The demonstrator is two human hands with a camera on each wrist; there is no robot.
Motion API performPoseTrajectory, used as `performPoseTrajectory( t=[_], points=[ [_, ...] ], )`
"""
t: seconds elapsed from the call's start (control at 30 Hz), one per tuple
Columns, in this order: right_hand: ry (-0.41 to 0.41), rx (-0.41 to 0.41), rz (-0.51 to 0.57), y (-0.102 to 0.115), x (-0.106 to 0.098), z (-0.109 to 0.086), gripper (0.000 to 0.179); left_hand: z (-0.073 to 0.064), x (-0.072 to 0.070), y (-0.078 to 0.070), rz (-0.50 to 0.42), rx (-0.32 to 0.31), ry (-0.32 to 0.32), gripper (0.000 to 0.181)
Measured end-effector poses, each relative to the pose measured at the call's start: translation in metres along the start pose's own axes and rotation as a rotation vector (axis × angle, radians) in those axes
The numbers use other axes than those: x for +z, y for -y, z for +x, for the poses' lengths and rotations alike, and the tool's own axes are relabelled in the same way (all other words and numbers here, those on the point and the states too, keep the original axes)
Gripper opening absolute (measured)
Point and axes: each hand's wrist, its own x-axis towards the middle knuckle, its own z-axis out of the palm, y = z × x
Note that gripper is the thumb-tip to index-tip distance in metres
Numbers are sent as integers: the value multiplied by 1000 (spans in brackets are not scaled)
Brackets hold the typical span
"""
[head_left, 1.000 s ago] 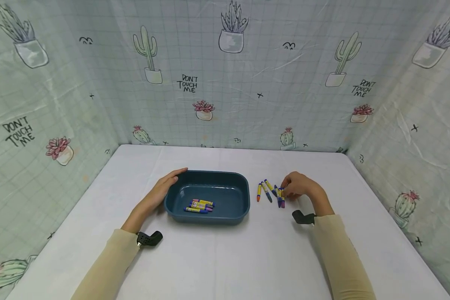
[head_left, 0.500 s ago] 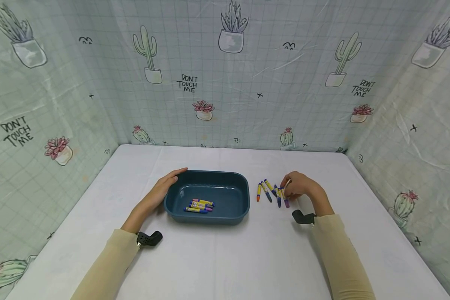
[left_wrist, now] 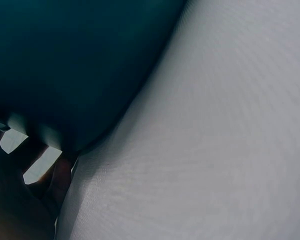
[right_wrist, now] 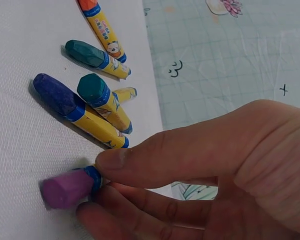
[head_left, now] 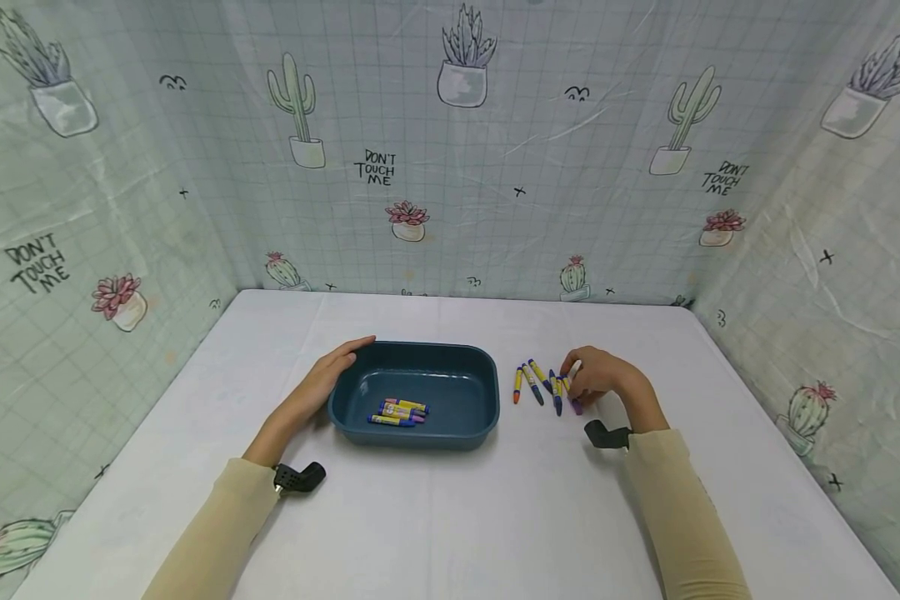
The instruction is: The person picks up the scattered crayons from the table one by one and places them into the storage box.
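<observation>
Purple crayon [right_wrist: 67,189] is pinched in the grip of the right hand [head_left: 600,372], right by some loose crayons [right_wrist: 82,115] on the desk [head_left: 450,525]; blue tray [head_left: 420,438] is touched at its left rim by the left hand [head_left: 318,385], fingers straightish.

On the table [head_left: 435,525], the tray [head_left: 457,392], crayons [head_left: 399,411] inside it, stands between the left hand [head_left: 318,383] at its left end and loose crayons [head_left: 532,385] farther right, the right hand [head_left: 602,375] at their right edge, the cloth [head_left: 480,225] behind.
</observation>
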Motion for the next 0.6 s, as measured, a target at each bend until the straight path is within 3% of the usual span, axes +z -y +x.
performPoseTrajectory(
  t=[0.6],
  points=[
    [1,-17,-83,-1,1,0,48,-1,0,0,6,-12,-8,48]
  ],
)
